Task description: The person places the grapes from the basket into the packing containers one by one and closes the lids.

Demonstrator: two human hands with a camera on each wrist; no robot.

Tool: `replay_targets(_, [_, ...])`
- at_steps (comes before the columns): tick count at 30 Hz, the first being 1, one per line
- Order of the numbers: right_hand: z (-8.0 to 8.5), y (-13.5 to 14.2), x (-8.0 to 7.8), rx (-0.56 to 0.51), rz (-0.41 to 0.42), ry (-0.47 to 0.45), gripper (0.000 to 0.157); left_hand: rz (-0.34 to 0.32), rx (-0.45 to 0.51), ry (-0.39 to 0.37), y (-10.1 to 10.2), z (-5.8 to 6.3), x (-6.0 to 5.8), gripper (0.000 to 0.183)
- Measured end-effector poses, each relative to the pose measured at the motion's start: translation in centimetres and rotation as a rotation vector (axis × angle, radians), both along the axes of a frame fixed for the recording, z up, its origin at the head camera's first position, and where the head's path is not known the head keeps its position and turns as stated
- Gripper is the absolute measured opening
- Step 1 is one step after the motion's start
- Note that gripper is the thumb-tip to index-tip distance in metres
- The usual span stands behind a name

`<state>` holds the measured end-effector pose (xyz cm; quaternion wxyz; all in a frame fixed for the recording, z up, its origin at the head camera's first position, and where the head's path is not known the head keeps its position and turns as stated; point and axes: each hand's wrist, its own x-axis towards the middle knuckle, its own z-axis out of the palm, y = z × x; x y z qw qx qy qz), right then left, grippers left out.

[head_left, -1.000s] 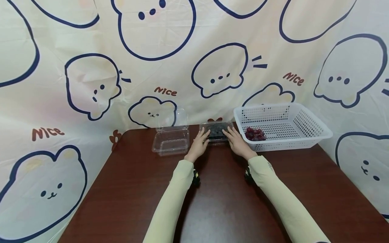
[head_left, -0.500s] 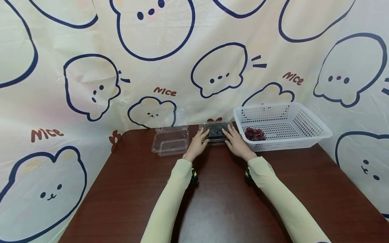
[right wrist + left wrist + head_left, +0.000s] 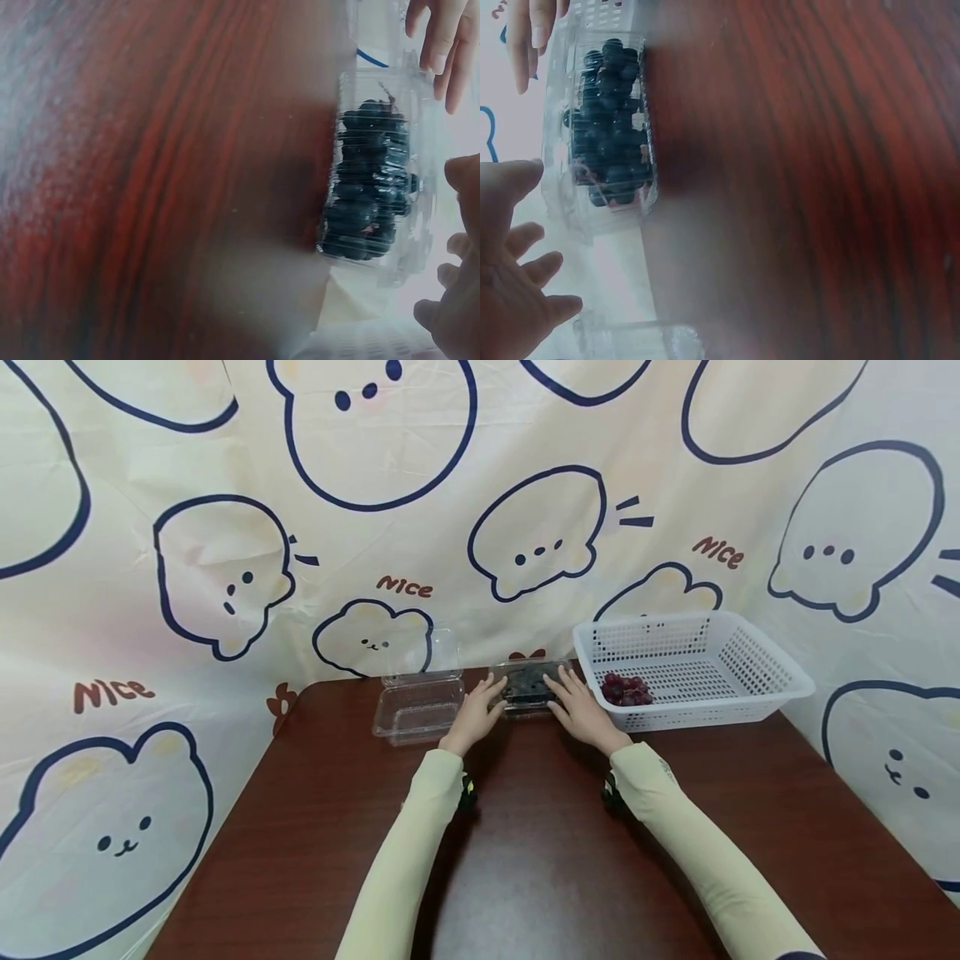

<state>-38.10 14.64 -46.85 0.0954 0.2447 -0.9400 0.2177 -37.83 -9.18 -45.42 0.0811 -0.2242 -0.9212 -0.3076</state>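
A clear plastic clamshell box (image 3: 531, 683) holding dark grapes (image 3: 615, 124) stands at the back of the table, its lid down. My left hand (image 3: 477, 712) is at the box's left end, fingers spread and holding nothing. In the left wrist view its thumb tip lies close to the lid's edge; contact cannot be made out. At the opposite end, my right hand (image 3: 584, 713) has its fingers extended, the tips at the lid's right side. The right wrist view shows the grapes (image 3: 367, 187) through the clear wall, with a stem at one end.
Left of the box, another clear clamshell (image 3: 420, 710) stands with its lid raised. A white perforated basket (image 3: 720, 714) on the right contains a bunch of red grapes (image 3: 626, 690) in its near left corner. The brown table (image 3: 540, 860) meets a printed cloth backdrop (image 3: 375, 543).
My left hand has shifted a little to the left, off the box's lid. The right hand has hardly moved, and the box keeps its place.
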Motion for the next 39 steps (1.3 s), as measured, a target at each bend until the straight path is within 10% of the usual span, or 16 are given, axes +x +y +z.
replay_targets(16, [2.0, -0.6, 1.6, -0.016, 0.048, -0.119, 0.055, 0.017, -0.096, 0.02, -2.1, 0.3, 0.2, 0.047])
replay_targets(39, [5.5, 0.9, 1.6, 0.019, 0.045, 0.131, 0.045, 0.121, -0.141, 0.068, -7.4, 0.5, -0.1, 0.056])
